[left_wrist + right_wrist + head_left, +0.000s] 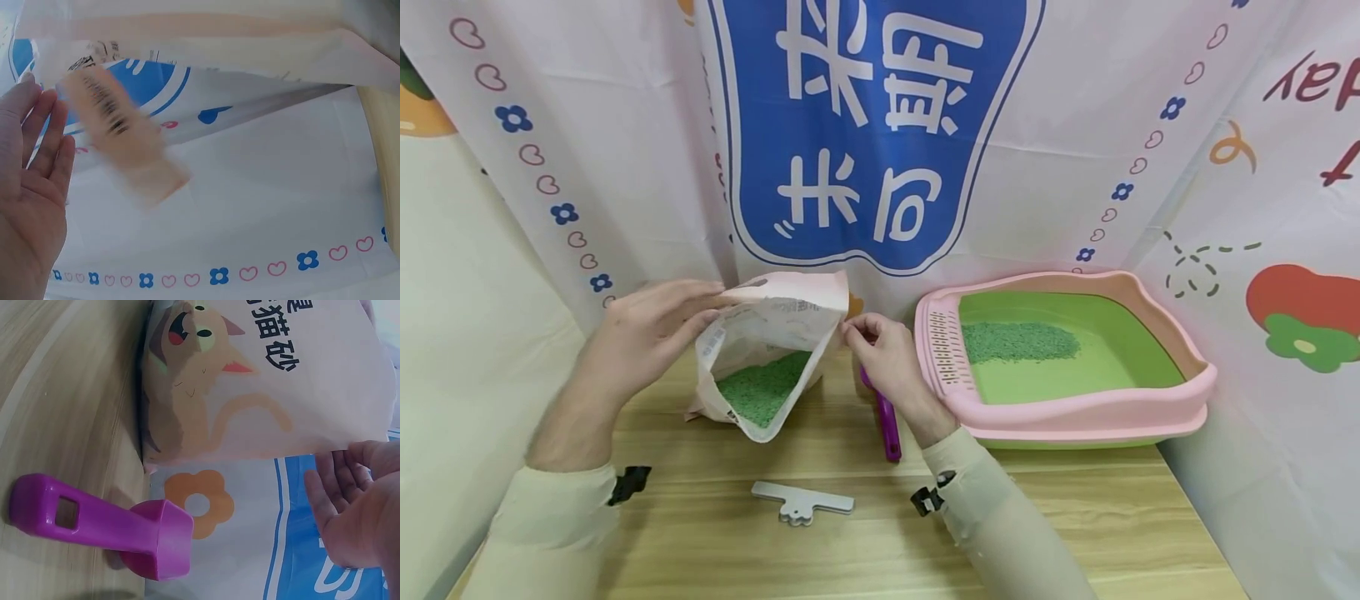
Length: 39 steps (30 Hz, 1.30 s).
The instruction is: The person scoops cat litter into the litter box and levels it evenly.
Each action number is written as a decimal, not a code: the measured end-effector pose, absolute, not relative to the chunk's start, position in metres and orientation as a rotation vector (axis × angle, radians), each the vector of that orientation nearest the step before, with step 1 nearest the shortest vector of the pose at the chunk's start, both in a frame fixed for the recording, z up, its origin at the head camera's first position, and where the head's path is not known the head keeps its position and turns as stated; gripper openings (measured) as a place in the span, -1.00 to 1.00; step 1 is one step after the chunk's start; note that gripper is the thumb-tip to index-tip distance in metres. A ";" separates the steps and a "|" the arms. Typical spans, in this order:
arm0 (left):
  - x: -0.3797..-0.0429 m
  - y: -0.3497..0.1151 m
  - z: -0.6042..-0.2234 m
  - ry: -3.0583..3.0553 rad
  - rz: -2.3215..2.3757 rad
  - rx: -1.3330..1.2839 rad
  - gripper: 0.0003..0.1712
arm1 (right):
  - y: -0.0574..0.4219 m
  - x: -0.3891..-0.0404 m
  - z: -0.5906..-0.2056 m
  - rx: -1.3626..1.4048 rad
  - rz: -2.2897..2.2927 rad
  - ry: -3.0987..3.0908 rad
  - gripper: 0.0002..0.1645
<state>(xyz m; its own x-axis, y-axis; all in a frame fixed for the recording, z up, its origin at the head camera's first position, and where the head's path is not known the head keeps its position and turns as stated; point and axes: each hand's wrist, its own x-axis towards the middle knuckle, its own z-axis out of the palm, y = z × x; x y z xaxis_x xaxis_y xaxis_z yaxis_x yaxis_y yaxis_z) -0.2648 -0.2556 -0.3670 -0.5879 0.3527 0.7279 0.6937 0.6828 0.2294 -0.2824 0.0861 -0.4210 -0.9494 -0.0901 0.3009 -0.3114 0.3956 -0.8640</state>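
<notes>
An opened paper bag of cat litter (827, 292), part full of green granules (765, 387), stands on the table. My left hand (640, 333) holds its upper left rim, the fingers fairly straight and the thumb at the near side. On the other side, my right hand (886, 354) pinches the right edge of the mouth between thumb and forefinger. A printed cat and black lettering show on the bag's side (250, 419) in the right wrist view. Below the right hand lies a purple scoop (94, 519), partly hidden by that hand in the head view.
Right of the bag sits a litter tray with a pink rim (1075, 417) and a green base, a patch of green granules inside. A grey bag clip (801, 502) lies on the wooden table (700, 533) in front. Printed white cloth (1037, 208) hangs behind.
</notes>
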 end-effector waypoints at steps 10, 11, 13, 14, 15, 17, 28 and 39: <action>-0.246 -0.275 -0.386 -2.208 -0.692 -0.902 -0.59 | 0.085 -0.286 -0.422 0.274 1.692 -2.415 -0.74; -0.245 -0.278 -0.388 -2.214 -0.693 -0.919 -0.76 | 0.085 -0.286 -0.422 0.272 1.702 -2.411 -0.74; -0.244 -0.282 -0.391 -2.223 -0.701 -0.973 -0.95 | 0.084 -0.286 -0.422 0.269 1.719 -2.402 -0.74; -0.243 -0.283 -0.392 -2.232 -0.702 -1.005 -0.91 | 0.084 -0.286 -0.421 0.268 1.724 -2.398 -0.74; -0.243 -0.284 -0.393 -2.244 -0.711 -1.033 -0.93 | 0.084 -0.286 -0.421 0.265 1.726 -2.397 -0.74; -0.243 -0.284 -0.395 -2.267 -0.730 -1.089 -0.96 | 0.083 -0.285 -0.421 0.258 1.728 -2.397 -0.75; -0.238 -0.272 -0.393 -2.379 -0.679 -1.168 -0.46 | 0.082 -0.285 -0.422 0.238 1.707 -2.383 -0.75; -0.243 -0.286 -0.397 -2.403 -0.673 -1.041 -0.49 | 0.091 -0.291 -0.420 0.222 1.688 -2.360 -0.72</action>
